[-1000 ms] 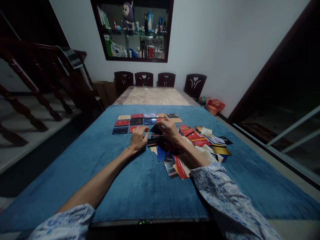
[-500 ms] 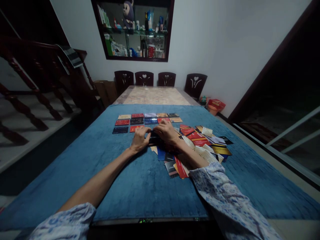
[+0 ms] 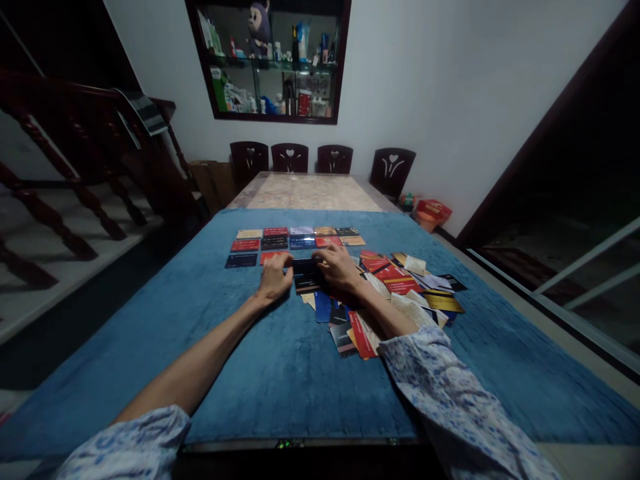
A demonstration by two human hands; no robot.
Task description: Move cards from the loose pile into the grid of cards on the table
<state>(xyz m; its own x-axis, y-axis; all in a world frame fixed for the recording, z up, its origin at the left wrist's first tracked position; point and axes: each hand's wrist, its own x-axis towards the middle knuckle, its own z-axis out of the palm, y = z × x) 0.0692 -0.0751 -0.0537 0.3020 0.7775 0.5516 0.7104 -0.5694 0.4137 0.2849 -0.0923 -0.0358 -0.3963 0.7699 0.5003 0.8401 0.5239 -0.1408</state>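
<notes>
A blue cloth (image 3: 280,373) covers the near part of a long table. On it lie neat rows of cards (image 3: 295,238) and, to the right, a loose heap of cards (image 3: 400,287). My left hand (image 3: 274,278) and my right hand (image 3: 340,267) rest on the cloth just below the rows. Between them lies a dark card (image 3: 306,268). Fingers of both hands curl against its short edges. My right forearm lies over part of the heap.
Beyond the cloth the bare marble tabletop (image 3: 307,191) runs to several dark chairs (image 3: 310,159) at the wall. A glass-fronted wall cabinet (image 3: 270,60) holds bottles. A wooden stair rail (image 3: 75,153) stands at the left, a glass door (image 3: 590,267) at the right.
The dark card was raised in my right hand a second ago. It now lies flat on the cloth between both hands, which have come down to its edges.
</notes>
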